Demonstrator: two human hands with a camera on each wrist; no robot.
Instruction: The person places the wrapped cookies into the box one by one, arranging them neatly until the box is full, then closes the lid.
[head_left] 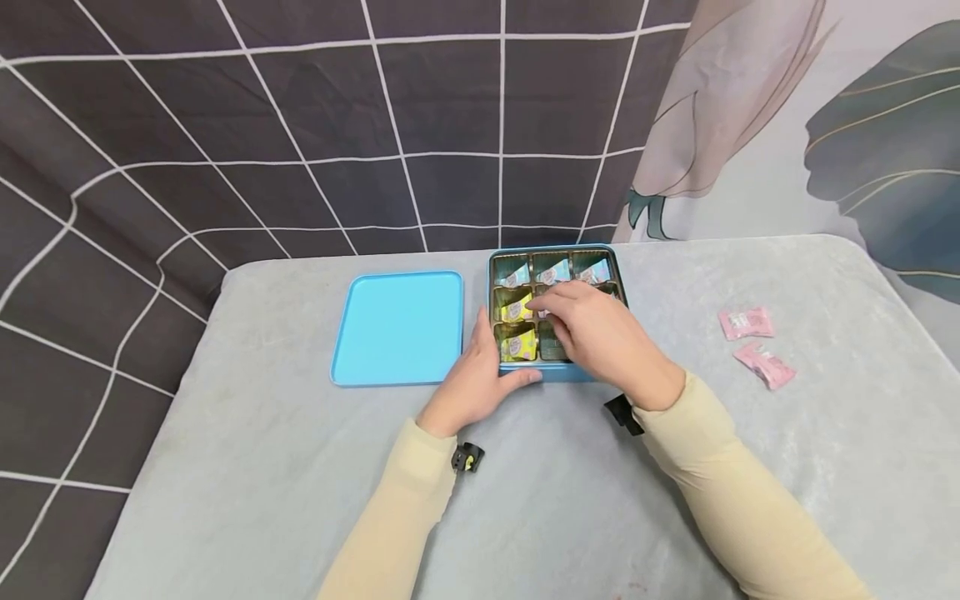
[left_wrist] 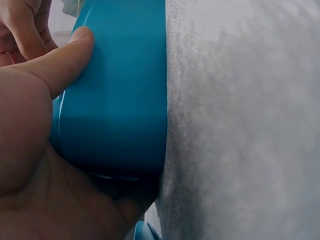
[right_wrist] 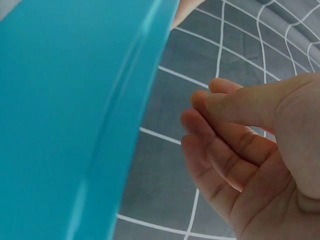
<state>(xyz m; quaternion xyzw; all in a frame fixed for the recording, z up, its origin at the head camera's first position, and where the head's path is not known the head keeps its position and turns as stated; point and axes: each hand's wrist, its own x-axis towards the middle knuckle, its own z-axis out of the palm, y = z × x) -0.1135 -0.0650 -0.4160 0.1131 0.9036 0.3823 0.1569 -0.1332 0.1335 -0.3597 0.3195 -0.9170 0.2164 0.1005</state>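
A blue box (head_left: 558, 373) with a gold divided insert sits near the table's far edge. At its front left corner my left hand (head_left: 475, 382) grips it, the thumb along the front wall and the fingers along the left side. The left wrist view shows that thumb lying on the blue wall (left_wrist: 117, 95). Over the box reaches my right hand (head_left: 603, 337), fingertips right at a yellow wrapped candy (head_left: 514, 310). In the right wrist view its fingers (right_wrist: 215, 165) are loosely bent, thumb near the index tip, with nothing visible between them. Another yellow candy (head_left: 518, 345) lies in front.
Blue wrapped candies (head_left: 555, 272) fill the back row of compartments. The blue lid (head_left: 397, 329) lies flat left of the box. Two pink wrapped candies (head_left: 747, 322) rest on the grey tablecloth (head_left: 247, 467) at the right. A dark grid-patterned curtain (head_left: 450, 108) hangs behind.
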